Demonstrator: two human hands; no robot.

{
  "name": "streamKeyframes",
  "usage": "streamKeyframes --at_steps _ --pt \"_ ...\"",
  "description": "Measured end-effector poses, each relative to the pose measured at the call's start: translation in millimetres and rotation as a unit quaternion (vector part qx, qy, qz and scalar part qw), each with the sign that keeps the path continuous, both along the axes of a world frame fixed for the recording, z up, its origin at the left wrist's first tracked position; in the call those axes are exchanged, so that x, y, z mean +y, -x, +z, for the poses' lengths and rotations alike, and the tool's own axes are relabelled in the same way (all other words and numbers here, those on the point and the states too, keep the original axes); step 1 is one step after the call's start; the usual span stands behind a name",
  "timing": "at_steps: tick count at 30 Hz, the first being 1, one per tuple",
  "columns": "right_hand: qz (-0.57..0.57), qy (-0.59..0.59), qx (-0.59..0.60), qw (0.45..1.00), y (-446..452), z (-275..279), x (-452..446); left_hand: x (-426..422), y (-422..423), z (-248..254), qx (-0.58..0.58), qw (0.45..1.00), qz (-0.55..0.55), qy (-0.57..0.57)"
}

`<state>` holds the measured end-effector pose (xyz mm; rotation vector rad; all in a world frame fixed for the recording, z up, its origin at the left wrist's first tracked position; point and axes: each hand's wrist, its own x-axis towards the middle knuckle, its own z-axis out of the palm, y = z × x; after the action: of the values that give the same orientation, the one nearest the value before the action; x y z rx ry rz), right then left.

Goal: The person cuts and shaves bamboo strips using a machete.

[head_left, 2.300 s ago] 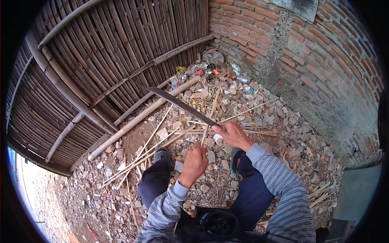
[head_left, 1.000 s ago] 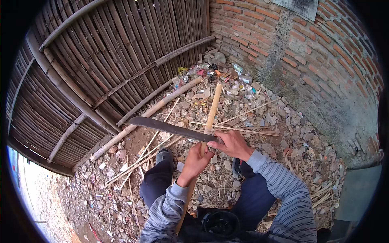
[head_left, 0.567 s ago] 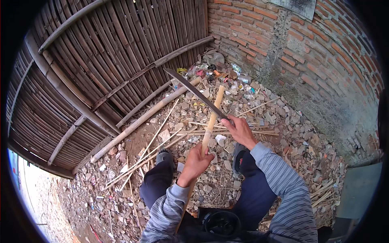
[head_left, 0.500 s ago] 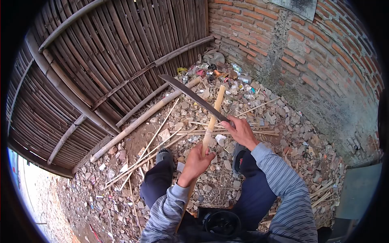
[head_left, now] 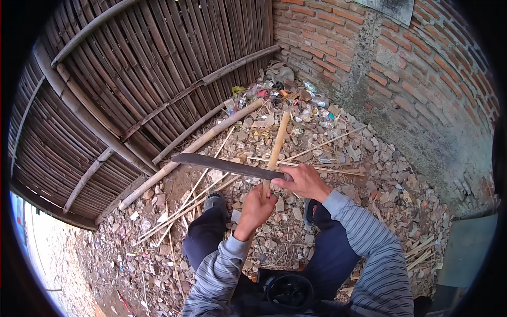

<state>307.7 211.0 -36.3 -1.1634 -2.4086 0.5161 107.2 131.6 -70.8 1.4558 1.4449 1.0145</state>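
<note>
Right down by your lap, a round black object (head_left: 288, 292) sits between your legs, and the near part of the bamboo strip (head_left: 279, 140) runs back beneath your left forearm. Just ahead, your left hand (head_left: 256, 210) is clamped on that strip, thumb up along it, with the far end angling away over the rubble (head_left: 380, 211). Your right hand (head_left: 305, 182) is closed around the handle of the machete (head_left: 227, 166), and there goes the blade, lying across the strip just beyond your left fingers, its tip out to your left. It looks like a blade-on-bamboo working step, though whether the edge is biting or merely resting, I can't tell. Any stroke from here calls for a firm left hold, a steady blade angle and those left fingers clear of the edge (that gap is awfully small). Farther out, loose slats (head_left: 171, 221) lie crisscrossed on the stones, and a thick pole (head_left: 216, 134) slants past them. Beyond that come the litter (head_left: 269, 95), the slatted fence (head_left: 211, 42) and the brick wall (head_left: 412, 79).
</note>
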Motion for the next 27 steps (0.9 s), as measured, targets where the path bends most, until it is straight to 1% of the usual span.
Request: streamKeyframes --at_steps 1,3,6,7,8,10,12,14,15,17,18,20,24,26,27 --pt "-0.006 0.015 0.014 1.0 2 4 -1 0 0 2 0.006 1.0 -0.002 0.008" --pt "-0.011 0.001 0.006 1.0 3 9 -4 0 0 3 0.013 1.0 -0.007 0.017" --pt "-0.017 -0.029 -0.004 0.999 3 6 -9 -1 -2 5 0.025 1.0 -0.008 -0.002" --pt "-0.018 -0.046 -0.006 0.999 3 6 -9 -1 -2 6 0.045 0.999 -0.004 -0.021" --pt "-0.018 -0.047 -0.005 0.999 4 6 -11 -2 -3 7 0.066 0.997 0.001 -0.041" --pt "-0.021 -0.003 -0.055 0.998 7 17 -18 -5 -5 15 0.076 0.996 0.012 -0.044" --pt "-0.027 -0.015 -0.055 0.998 7 20 -19 -4 -5 14 0.084 0.995 0.022 -0.047" --pt "-0.031 -0.025 -0.055 0.998 7 19 -18 -3 0 6 0.073 0.994 0.004 -0.078" --pt "-0.037 -0.011 -0.041 0.998 6 19 -16 -3 2 4 0.073 0.994 0.003 -0.077" --pt "-0.051 0.01 -0.021 0.998 3 21 -13 -2 6 0 0.065 0.997 -0.006 -0.03" --pt "-0.05 0.01 -0.022 0.998 2 20 -12 -2 6 0 0.064 0.997 -0.006 -0.03" --pt "-0.069 0.046 -0.005 0.997 1 18 -11 -1 7 -2 0.137 0.99 0.006 -0.036" --pt "-0.058 0.022 -0.008 0.998 3 15 -13 -1 3 -5 0.149 0.985 0.013 -0.08" --pt "-0.034 0.022 -0.025 0.999 7 15 -17 -2 0 -3 0.19 0.974 0.034 -0.119" --pt "-0.034 0.022 -0.024 0.999 9 13 -19 -3 -2 -3 0.19 0.974 0.034 -0.119"
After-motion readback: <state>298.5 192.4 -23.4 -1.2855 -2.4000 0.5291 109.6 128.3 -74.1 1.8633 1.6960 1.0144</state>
